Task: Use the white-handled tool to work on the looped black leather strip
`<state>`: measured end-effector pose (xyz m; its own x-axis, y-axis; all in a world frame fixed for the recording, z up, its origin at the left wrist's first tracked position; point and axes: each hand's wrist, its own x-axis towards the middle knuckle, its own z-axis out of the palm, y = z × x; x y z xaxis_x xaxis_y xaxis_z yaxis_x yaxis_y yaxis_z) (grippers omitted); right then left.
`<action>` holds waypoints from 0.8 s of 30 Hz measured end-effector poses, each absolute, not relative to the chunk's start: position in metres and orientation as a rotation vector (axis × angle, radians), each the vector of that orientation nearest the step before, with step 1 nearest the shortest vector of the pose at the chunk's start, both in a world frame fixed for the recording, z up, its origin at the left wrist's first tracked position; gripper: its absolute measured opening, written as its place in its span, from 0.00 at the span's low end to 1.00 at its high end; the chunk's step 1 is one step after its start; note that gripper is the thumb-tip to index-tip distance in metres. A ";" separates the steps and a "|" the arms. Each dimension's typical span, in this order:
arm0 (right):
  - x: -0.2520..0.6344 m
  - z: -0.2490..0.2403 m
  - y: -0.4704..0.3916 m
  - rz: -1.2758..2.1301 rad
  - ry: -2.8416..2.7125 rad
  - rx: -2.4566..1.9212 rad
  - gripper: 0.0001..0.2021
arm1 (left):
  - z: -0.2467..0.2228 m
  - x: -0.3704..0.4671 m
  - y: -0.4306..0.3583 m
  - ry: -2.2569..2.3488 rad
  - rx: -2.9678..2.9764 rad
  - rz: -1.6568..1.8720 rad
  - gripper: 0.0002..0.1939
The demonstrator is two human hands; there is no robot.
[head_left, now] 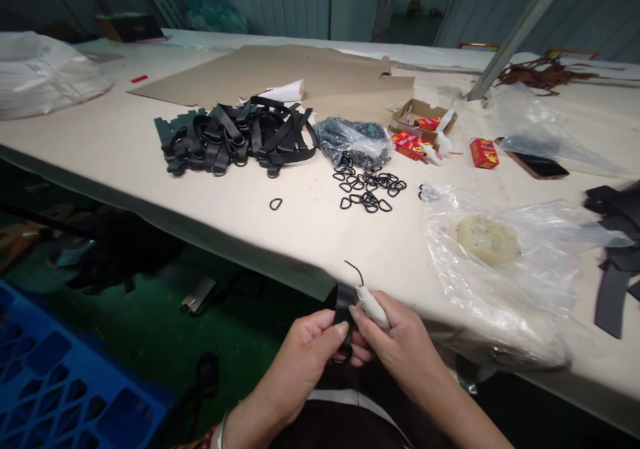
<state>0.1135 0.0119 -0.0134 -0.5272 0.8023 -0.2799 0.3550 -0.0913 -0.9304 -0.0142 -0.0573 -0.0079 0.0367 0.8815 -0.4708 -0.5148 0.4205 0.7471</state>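
Got a flat, black, leather-look strap (346, 298) held roughly upright, lower part mostly covered so can't really tell how it ends. Right next to it there's a hand tool with a smooth white bulb-shaped handle (373, 308), tilted, its thin dark bent shaft poking up and leftish.

1 head camera looks forward and down from above the left hand (310, 346) and right hand (397, 336), near it at the lower middle; it faces across the table (305, 229) to the wall (280, 2), farther off, taking in floor (250, 332) at lower left.
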 end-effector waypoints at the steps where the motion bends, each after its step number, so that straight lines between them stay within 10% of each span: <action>1: 0.115 -0.015 0.011 1.476 -1.928 -1.237 0.06 | -0.008 -0.014 -0.057 1.065 0.434 1.131 0.12; 13: 0.131 -0.002 0.000 0.106 -2.422 -0.418 0.09 | -0.007 -0.013 -0.065 1.114 0.543 1.113 0.10; 24: 0.134 0.010 0.001 -0.018 -2.433 -0.333 0.07 | 0.001 -0.008 -0.065 1.244 0.731 1.073 0.12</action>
